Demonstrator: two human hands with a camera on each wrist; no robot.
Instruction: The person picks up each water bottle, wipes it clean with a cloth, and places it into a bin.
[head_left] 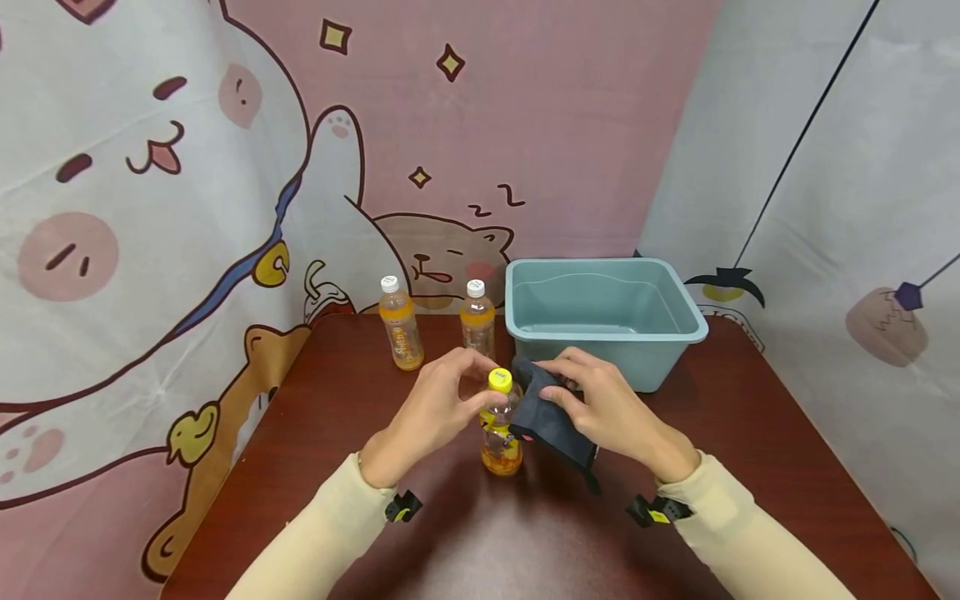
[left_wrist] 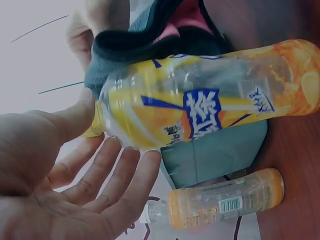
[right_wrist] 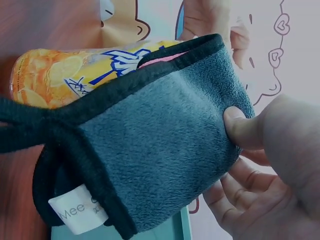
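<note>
An upright clear plastic drink bottle [head_left: 501, 454] with a yellow cap and yellow label stands in the middle of the table. My left hand [head_left: 435, 404] pinches it at the cap and neck between thumb and index finger; the other fingers spread loosely beside the label in the left wrist view. In my right hand [head_left: 611, 408] is a dark grey plush cloth [right_wrist: 160, 135] with black edging, a pink inner side and a white tag [right_wrist: 77, 210]. Thumb and fingers grip its upper part, and the cloth hangs against the bottle's side, covering some of it.
Behind the hands, a grey-green plastic bin [head_left: 607, 354] stands at the back right of the dark red table [head_left: 322, 433]. Two white-capped bottles with orange labels, one at the left [head_left: 402, 333] and another beside the bin [head_left: 477, 321], stand near the back edge.
</note>
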